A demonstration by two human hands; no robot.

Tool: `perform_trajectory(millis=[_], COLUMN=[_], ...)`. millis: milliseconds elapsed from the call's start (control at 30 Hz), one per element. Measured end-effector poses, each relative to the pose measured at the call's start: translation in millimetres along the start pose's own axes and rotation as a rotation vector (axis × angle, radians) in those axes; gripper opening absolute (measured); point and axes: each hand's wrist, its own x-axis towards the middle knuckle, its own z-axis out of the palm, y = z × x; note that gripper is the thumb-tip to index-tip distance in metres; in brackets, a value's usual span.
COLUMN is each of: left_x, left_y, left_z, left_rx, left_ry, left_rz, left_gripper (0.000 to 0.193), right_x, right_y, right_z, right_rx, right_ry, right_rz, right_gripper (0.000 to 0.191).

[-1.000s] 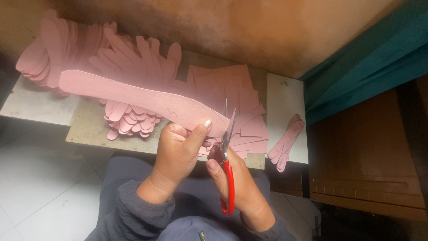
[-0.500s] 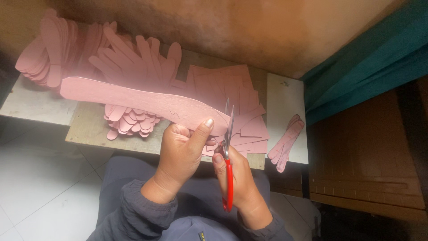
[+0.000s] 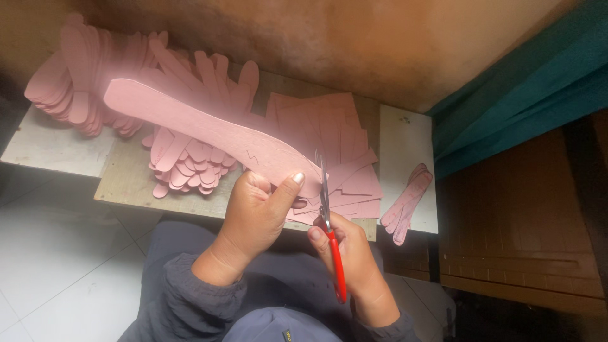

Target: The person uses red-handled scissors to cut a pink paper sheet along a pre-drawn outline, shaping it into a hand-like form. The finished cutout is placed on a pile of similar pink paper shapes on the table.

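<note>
While the person sits at the low bench, the head view shows a cutting step under way: the left hand (image 3: 253, 218) pinches a long pink sole-shaped piece (image 3: 209, 133) near its broad end, thumb on top and fingers curled beneath, holding it up over the bench with its narrow end pointing away to the left. The right hand (image 3: 351, 259) is wrapped shut around the red handles of the scissors (image 3: 329, 221), whose blades stand nearly upright and look almost closed, right at the broad end's edge beside the thumb. A pencil outline runs just inside the piece's rim, so I judge this to be trimming along that line; the next snip would call for turning the piece with the left hand so the blades can follow the curve without biting inside it.

Behind the hands lie a stack of pink sheets (image 3: 335, 126), a heap of cut pink pieces (image 3: 183, 168) fanned on the bench (image 3: 126, 183), and a few more pieces (image 3: 408, 202) on a white board to the right.
</note>
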Motion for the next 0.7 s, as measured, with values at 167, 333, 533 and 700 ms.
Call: perform_trajectory(millis=[167, 333, 533, 700], left_x=[0, 0, -4, -5], left_y=[-1, -3, -3, -1], left_z=[-3, -1, 5, 5], left_rx=[0.018, -0.015, -0.002, 0.057], left_ry=[-0.063, -0.102, -0.068, -0.041], left_rz=[0.010, 0.038, 0.034, 0.029], left_gripper=[0.027, 0.023, 0.023, 0.025], right_x=[2, -5, -7, -8], right_y=[12, 14, 5, 1], right_z=[-6, -2, 5, 7], right_rx=[0.099, 0.038, 0.112, 0.016], right_ry=[0.115, 0.101, 0.041, 0.075], right_rz=[0.010, -0.075, 0.077, -0.010], right_gripper=[0.031, 0.029, 0.036, 0.038])
